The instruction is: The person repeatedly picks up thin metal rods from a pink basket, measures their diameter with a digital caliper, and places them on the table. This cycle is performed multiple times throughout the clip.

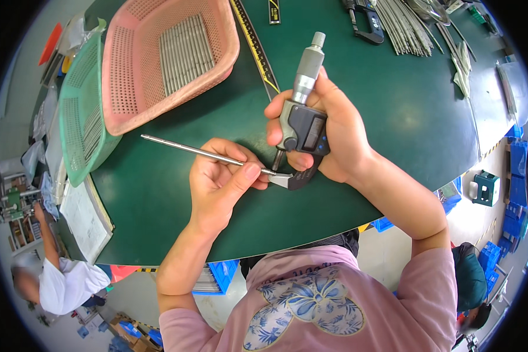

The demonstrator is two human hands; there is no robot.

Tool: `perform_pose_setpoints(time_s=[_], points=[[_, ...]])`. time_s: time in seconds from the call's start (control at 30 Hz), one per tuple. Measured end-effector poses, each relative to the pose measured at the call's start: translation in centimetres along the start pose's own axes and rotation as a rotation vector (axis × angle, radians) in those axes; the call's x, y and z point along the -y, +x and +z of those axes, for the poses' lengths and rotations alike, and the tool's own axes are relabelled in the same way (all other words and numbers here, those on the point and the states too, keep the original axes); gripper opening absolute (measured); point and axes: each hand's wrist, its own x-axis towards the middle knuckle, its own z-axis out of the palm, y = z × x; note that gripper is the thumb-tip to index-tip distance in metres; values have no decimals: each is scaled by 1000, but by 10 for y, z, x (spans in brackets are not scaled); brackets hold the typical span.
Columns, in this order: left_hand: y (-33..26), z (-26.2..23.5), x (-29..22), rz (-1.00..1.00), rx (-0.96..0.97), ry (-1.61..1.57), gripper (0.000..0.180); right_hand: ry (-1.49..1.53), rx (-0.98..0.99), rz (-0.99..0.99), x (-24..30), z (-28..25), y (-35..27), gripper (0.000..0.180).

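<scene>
My left hand [226, 182] pinches a thin shiny metal rod [185, 147] between thumb and fingers. The rod slants up to the left, and its right end lies at the jaws of a digital micrometer [304, 126]. My right hand [340, 126] is wrapped round the micrometer's frame, with its grey thimble pointing up and away. Whether both measuring faces touch the rod is too small to tell. A pink perforated basket [141, 114] at the far left holds a row of similar rods [186, 53].
A green basket [76, 135] with more rods stands left of the pink one. A ruler [255, 47] lies beyond my hands on the green table [405, 100]. Another micrometer [366, 26] and a rod bundle [402, 26] lie at the far right. Papers [85, 220] rest at the left edge.
</scene>
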Motion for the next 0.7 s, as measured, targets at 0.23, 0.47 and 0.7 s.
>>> perform_pose_setpoints(time_s=[0.23,0.47,0.7], points=[[0,-6,0,32,54,-35,21,70,27,54,1,0,-2,61],[-1,-5,-1,29,80,-63,21,57,51,39,-2,-1,-1,62],[0,-4,0,40,143,-100,20,77,66,60,-3,-2,0,63]])
